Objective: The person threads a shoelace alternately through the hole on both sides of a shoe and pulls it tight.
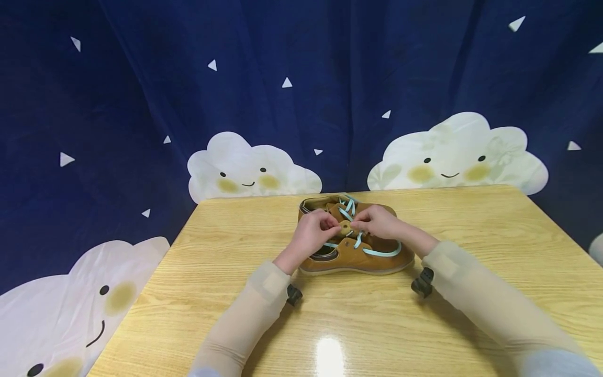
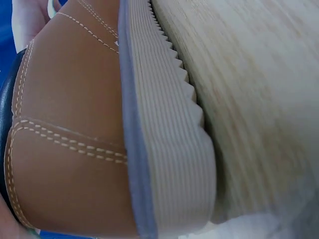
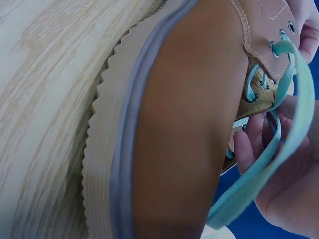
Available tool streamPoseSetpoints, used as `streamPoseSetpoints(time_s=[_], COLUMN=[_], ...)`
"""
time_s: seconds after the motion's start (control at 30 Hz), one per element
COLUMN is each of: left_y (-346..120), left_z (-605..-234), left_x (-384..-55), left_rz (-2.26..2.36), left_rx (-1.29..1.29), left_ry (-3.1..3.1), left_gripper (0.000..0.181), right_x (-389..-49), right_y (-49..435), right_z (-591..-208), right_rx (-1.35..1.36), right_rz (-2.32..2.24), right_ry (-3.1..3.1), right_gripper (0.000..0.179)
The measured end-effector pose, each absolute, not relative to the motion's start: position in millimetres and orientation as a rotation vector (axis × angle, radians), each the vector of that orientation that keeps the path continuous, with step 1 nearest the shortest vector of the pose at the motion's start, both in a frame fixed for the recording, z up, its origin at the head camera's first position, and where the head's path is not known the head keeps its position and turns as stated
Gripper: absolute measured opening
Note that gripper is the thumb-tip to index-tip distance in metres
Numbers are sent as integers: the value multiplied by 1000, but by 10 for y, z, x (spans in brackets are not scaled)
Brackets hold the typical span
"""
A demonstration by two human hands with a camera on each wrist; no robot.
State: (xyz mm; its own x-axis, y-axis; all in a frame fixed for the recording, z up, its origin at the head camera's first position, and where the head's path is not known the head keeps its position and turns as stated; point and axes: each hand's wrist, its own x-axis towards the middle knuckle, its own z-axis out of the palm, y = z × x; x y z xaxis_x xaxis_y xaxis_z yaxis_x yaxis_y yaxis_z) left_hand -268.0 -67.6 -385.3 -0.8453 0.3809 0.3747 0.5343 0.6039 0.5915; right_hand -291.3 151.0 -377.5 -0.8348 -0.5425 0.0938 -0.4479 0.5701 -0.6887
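Note:
A brown shoe (image 1: pixel 350 261) with a pale ribbed sole and light blue shoelace (image 1: pixel 383 254) stands on the table, toe to the right. My left hand (image 1: pixel 314 230) pinches the left edge of its tan tongue (image 1: pixel 346 228), which has a small hole. From the other side my right hand (image 1: pixel 380 223) pinches the shoelace close against the tongue. In the right wrist view the shoelace (image 3: pixel 296 134) runs in a long loop past that hand's fingers, out of an eyelet. The left wrist view is filled by the shoe's stitched heel side (image 2: pixel 75 114).
A second brown shoe (image 1: pixel 379 209) with a light blue lace lies just behind the first, partly covered by my hands. Beneath both is a wooden table (image 1: pixel 245 230). A dark blue curtain (image 1: pixel 264 31) with white cloud shapes hangs behind the table's far edge.

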Motion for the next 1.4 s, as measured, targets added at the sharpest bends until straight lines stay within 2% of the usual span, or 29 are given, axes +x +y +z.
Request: streamPoseSetpoints(time_s=[0.4, 0.87, 1.17, 1.4], left_y=[-623, -559, -567, -676], left_z=[-3838, -3819, -3826, -3816], left_x=[-2685, -2653, -2653, -2668], left_rz=[-876, -550, -575, -743], left_rx=[-878, -849, -869, -989], left_ry=[-2714, -2760, -2724, -2707], left_gripper=[9, 7, 7, 9], right_x=[-2926, -2896, -2899, -2900], right_y=[1487, 1479, 1487, 1487], right_z=[-3776, -3778, -3768, -3798], right_rx=[-666, -617, -641, -674], right_rz=[-1194, -1248, -1234, -1267], right_ry=[2565, 2530, 2560, 2588], right_gripper=[22, 22, 21, 20])
